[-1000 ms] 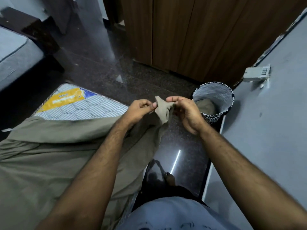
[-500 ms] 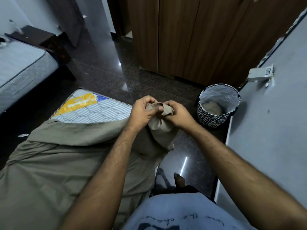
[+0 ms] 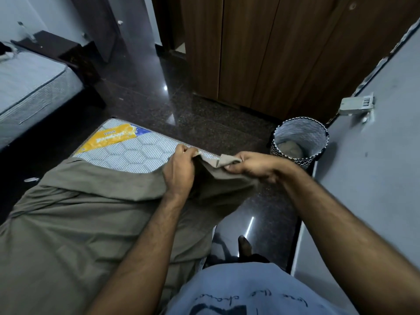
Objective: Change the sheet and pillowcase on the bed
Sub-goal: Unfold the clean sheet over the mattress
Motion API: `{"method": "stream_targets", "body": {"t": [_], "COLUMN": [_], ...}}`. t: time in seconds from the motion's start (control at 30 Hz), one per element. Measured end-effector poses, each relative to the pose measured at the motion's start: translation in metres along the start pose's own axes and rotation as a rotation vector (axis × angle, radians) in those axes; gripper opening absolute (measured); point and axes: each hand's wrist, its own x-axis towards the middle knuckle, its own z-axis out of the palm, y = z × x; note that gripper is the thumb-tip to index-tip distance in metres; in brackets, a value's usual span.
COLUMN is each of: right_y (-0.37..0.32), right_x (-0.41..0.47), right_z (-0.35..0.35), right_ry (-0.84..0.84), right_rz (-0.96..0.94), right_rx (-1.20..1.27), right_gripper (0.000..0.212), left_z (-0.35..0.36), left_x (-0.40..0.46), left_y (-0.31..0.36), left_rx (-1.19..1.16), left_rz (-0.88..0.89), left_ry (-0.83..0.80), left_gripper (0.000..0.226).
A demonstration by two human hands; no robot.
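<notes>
Two hands are working one corner of an olive sheet [image 3: 75, 223] at the far right corner of the mattress [image 3: 138, 153]; the left hand [image 3: 179, 171] is curling its grip tight on a bunch of the cloth, knuckles up, just over the mattress edge; the right hand [image 3: 252, 165], at three o'clock from the left, is pinching the folded corner between thumb and fingers, the two hands standing a little apart with the cloth sagging between them; the sheet is lying over most of the mattress and spreading toward seven o'clock, leaving the quilted end with its yellow label [image 3: 111, 138] bare at eleven o'clock; a patterned basket [image 3: 318, 155] is standing on the dark floor [image 3: 204, 119] at two o'clock from the hands, something grey-brown lying inside it; wooden wardrobe doors [image 3: 261, 53] are rising at twelve o'clock; a second bed [image 3: 29, 87] is sitting at ten o'clock; a grey door [image 3: 375, 178] with a bolt [image 3: 356, 105] is standing at three o'clock.
</notes>
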Motion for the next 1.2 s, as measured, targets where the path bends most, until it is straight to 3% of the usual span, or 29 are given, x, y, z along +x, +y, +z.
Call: {"method": "stream_targets", "body": {"t": [0.07, 0.17, 0.23, 0.3, 0.4, 0.53, 0.6, 0.7, 0.77, 0.83, 0.87, 0.93, 1.0, 1.07, 1.2], "right_y": [-0.003, -0.001, 0.008, 0.022, 0.041, 0.059, 0.069, 0.084, 0.103, 0.127, 0.143, 0.168, 0.175, 0.169, 0.150], "right_x": [-0.006, -0.012, -0.004, 0.011, 0.029, 0.041, 0.047, 0.050, 0.057, 0.064, 0.070, 0.079, 0.082, 0.084, 0.087], "right_z": [0.005, 0.004, 0.001, -0.005, -0.009, 0.003, 0.005, 0.005, 0.008, 0.018, 0.023, 0.040, 0.065, 0.091, 0.107], "right_ry": [-0.142, -0.240, -0.149, 0.043, 0.296, 0.425, 0.481, 0.528, 0.425, 0.219, 0.058, -0.270, -0.436, -0.499, -0.532], "right_rz": [0.069, 0.048, 0.004, -0.034, -0.120, -0.123, -0.096, -0.042, -0.011, 0.014, 0.061, 0.164, 0.190, 0.199, 0.382], "right_rx": [0.131, 0.251, 0.379, 0.554, 0.731, 0.602, 0.450, 0.251, 0.199, 0.016, -0.160, -0.544, -0.689, -0.513, 0.013], "right_gripper": [0.024, 0.019, 0.032, 0.044, 0.039, 0.036, 0.040, 0.050, 0.059, 0.059, 0.060, 0.069, 0.040, 0.021, 0.029], "left_z": [0.007, 0.021, 0.025, 0.026, 0.017, 0.020, 0.026, 0.035, 0.046, 0.059, 0.064, 0.062, 0.049, 0.035, 0.016], "left_x": [-0.014, -0.021, -0.018, -0.016, -0.017, -0.019, -0.024, -0.043, -0.063, -0.089, -0.104, -0.132, -0.154, -0.166, -0.161], "left_y": [-0.012, -0.032, -0.039, -0.039, -0.029, -0.032, -0.044, -0.068, -0.085, -0.104, -0.117, -0.139, -0.156, -0.165, -0.156], "left_rx": [-0.014, -0.304, -0.452, -0.497, -0.431, -0.348, -0.336, -0.285, -0.171, -0.017, 0.053, 0.112, 0.069, 0.059, 0.022], "left_rz": [-0.069, -0.179, -0.280, -0.342, -0.267, -0.272, -0.280, -0.114, -0.056, -0.134, -0.253, -0.619, -0.846, -0.903, -0.917], "left_ry": [0.058, 0.110, 0.149, 0.232, 0.323, 0.350, 0.302, 0.132, -0.021, -0.102, -0.091, -0.099, -0.112, -0.067, 0.116], "left_gripper": [0.029, 0.024, 0.016, 0.020, 0.014, 0.011, 0.026, 0.049, 0.056, 0.042, 0.028, 0.022, 0.027, 0.029, 0.026]}}
